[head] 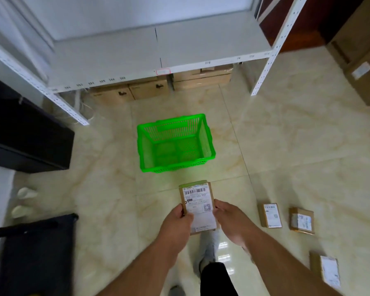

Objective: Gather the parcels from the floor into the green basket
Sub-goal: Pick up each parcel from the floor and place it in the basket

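A small brown cardboard parcel [198,201] with a white barcode label is held above the floor between both hands. My left hand [177,224] grips its left edge and my right hand [233,221] its right edge. The green plastic basket [207,139] stands on the tiled floor just beyond the parcel, with nothing inside. Three more labelled parcels lie on the floor to the right: one [270,214], another [302,220] beside it, and a third [327,271] nearer to me.
A white metal shelf [158,54] stands behind the basket, with cardboard boxes [150,89] under it. Dark furniture [24,133] is at the left, a large carton [363,67] at the far right. My foot [209,251] is below the held parcel.
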Demonstrator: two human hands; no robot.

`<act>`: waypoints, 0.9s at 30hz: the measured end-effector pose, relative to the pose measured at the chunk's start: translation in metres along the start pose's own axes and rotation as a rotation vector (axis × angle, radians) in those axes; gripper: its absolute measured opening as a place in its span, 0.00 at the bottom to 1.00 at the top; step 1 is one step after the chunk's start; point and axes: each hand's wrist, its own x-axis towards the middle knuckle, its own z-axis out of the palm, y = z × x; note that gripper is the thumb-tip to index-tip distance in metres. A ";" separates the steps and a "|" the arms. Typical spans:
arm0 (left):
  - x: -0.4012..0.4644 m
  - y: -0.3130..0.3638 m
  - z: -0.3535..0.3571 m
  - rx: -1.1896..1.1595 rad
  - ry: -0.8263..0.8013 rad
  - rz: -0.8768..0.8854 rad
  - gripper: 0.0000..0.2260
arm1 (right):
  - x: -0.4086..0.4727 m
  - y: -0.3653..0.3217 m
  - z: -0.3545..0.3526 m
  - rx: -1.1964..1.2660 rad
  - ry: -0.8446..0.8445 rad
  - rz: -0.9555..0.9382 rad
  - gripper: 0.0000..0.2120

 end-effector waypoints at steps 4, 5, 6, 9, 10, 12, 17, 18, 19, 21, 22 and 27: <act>0.036 0.034 -0.009 -0.053 0.067 -0.007 0.18 | 0.049 -0.033 -0.017 -0.006 -0.063 0.016 0.22; 0.044 0.042 -0.012 -0.066 0.075 -0.003 0.18 | 0.058 -0.041 -0.020 0.000 -0.079 0.015 0.22; 0.053 0.049 -0.015 -0.075 0.083 0.003 0.18 | 0.069 -0.048 -0.023 0.001 -0.091 0.008 0.22; 0.080 0.069 -0.025 -0.082 0.097 0.007 0.18 | 0.097 -0.072 -0.032 0.008 -0.094 -0.001 0.23; 0.087 0.075 -0.028 -0.082 0.102 0.007 0.19 | 0.106 -0.079 -0.034 0.022 -0.097 -0.002 0.24; 0.103 0.085 -0.034 -0.099 0.109 0.009 0.18 | 0.122 -0.092 -0.037 0.031 -0.096 0.005 0.24; 0.145 0.104 -0.056 -0.165 0.112 -0.031 0.18 | 0.167 -0.123 -0.035 -0.024 -0.094 0.015 0.24; 0.154 0.108 -0.062 -0.180 0.112 -0.039 0.18 | 0.177 -0.130 -0.033 -0.038 -0.097 0.019 0.24; 0.163 0.112 -0.069 -0.194 0.107 -0.046 0.18 | 0.187 -0.138 -0.031 -0.055 -0.102 0.028 0.24; 0.182 0.119 -0.087 -0.220 0.086 -0.061 0.18 | 0.211 -0.155 -0.023 -0.082 -0.104 0.039 0.24; 0.197 0.122 -0.098 -0.237 0.074 -0.066 0.18 | 0.228 -0.164 -0.018 -0.094 -0.104 0.041 0.24; 0.261 0.130 -0.139 -0.285 0.035 -0.105 0.19 | 0.308 -0.187 0.006 -0.093 -0.106 0.106 0.24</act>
